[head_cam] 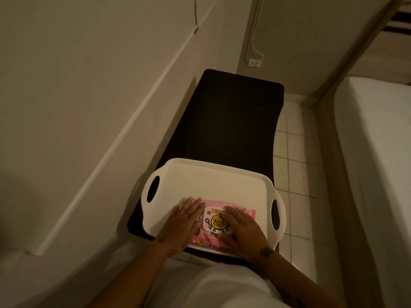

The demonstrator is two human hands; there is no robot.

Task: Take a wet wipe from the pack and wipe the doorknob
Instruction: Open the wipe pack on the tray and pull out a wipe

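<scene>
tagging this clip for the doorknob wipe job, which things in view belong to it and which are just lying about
For the job: wet wipe pack, left hand pressing on it, right hand on its lid. No doorknob in view.
Just there: white tray under the pack, black bench, bed, wall socket.

We are in a bedroom: a white mattress [378, 174], tiled floor [298, 174] and wall socket [254, 62].
</scene>
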